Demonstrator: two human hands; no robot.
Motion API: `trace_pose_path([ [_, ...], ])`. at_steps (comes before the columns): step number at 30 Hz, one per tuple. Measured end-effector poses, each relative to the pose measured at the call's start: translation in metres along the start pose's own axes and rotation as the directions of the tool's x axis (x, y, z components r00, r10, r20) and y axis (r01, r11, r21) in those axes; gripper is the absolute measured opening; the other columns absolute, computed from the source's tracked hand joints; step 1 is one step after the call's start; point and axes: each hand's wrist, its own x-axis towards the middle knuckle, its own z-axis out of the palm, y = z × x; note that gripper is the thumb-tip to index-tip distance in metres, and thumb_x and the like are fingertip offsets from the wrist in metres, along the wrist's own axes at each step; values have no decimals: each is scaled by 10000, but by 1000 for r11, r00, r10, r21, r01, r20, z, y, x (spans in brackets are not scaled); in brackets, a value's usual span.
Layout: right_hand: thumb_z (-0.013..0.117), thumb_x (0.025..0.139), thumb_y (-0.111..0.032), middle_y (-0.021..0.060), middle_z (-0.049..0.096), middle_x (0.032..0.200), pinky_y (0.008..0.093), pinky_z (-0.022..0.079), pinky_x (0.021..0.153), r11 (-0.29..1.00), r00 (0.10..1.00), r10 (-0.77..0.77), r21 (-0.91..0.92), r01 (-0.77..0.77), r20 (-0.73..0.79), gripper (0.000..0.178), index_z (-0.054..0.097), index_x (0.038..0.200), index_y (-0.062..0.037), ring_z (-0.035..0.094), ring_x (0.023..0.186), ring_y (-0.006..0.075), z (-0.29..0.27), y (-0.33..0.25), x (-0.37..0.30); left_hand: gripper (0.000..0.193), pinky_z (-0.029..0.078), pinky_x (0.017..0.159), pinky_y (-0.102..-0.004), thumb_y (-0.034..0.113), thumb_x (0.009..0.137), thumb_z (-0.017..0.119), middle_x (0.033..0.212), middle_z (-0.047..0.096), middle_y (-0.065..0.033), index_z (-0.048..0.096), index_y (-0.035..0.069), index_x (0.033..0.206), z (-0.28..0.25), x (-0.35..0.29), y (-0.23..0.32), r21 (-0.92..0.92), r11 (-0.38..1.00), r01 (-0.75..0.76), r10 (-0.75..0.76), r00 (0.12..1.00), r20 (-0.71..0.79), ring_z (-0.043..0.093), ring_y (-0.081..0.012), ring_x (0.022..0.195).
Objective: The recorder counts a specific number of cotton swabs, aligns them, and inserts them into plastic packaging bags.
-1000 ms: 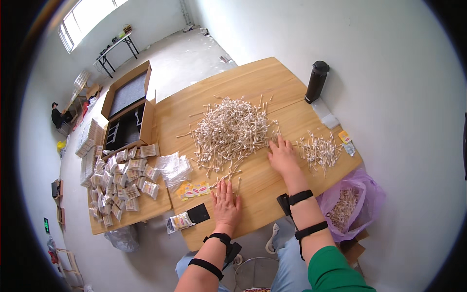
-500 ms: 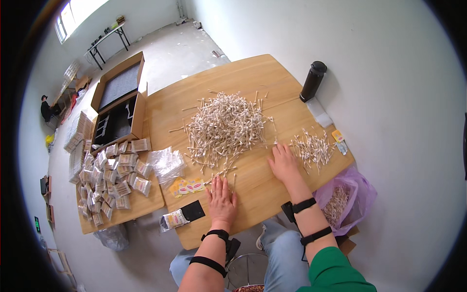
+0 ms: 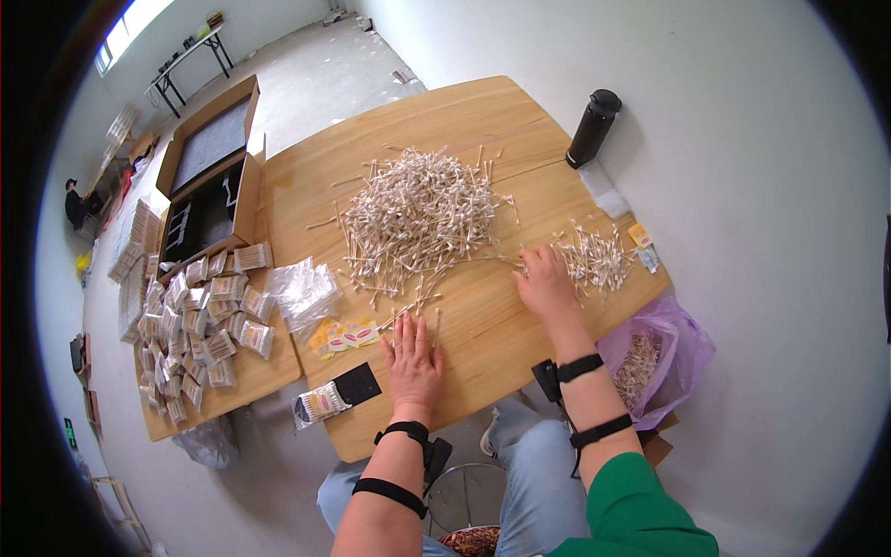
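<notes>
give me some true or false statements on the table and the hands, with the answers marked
1. The larger swab pile is left of the smaller swab pile. True.
2. The cardboard box is shut. False: the cardboard box is open.
3. The left hand lies back up on the table. True.
4. The right hand grips the bottle. False: the right hand is beside the smaller swab pile.
5. The purple bag has swabs inside. True.

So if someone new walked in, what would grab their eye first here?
Probably the big heap of cotton swabs on the wooden table, beyond the left hand. Next, the swab packets crowded at the left, in front of the open cardboard box. The purple plastic bag holding loose swabs, low beside the table at the right, also stands out.
</notes>
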Motion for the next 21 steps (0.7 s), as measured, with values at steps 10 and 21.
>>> trace_pose_path([
  [10, 693, 832, -159, 128, 596, 974, 424, 475, 888, 972, 977, -97, -191, 134, 192, 109, 664, 877, -65, 565, 1005, 311, 23, -20, 2, 586, 116, 1234, -511, 281, 965, 543, 1601, 316, -144, 397, 92, 1499, -4, 0, 4, -5, 1000, -30, 30, 1000, -7, 255, -298, 1499],
  [21, 671, 857, -195, 118, 595, 994, 426, 465, 898, 997, 998, -55, 58, 55, 8, 165, 615, 950, -71, 561, 997, 314, 22, -80, -45, 577, 111, 1233, -512, 293, 967, 531, 1593, 328, -150, 407, 85, 1492, -2, 2, 2, 7, 999, -38, 38, 999, -20, 252, -294, 1501],
])
